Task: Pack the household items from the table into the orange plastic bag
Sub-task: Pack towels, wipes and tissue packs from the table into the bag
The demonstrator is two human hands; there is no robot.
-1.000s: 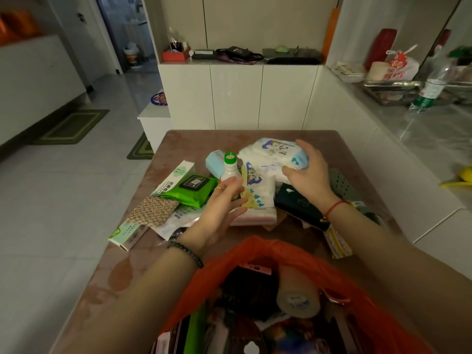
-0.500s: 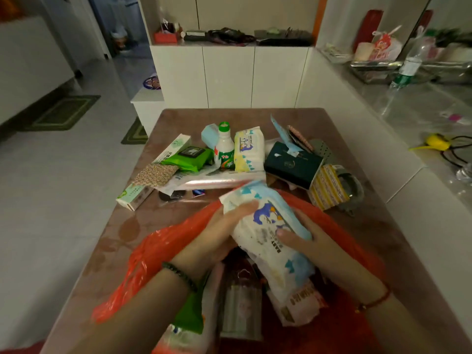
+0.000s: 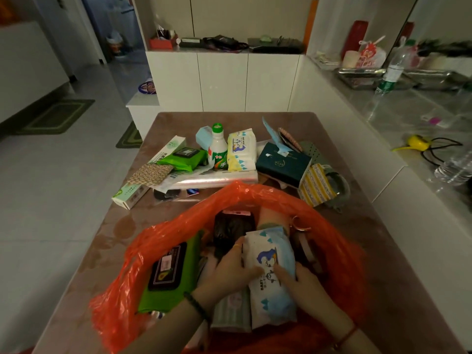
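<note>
Now both hands' grip flanks wipes pack (image 3: pixel 272 272).

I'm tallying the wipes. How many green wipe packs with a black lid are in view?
2. One green pack lies inside the orange bag, left of the left hand. The other is on the table, beside the white bottle. Others may be buried.

Cluttered brown table (image 3: pixel 329 129), orange bag (image 3: pixel 339 251)
</note>
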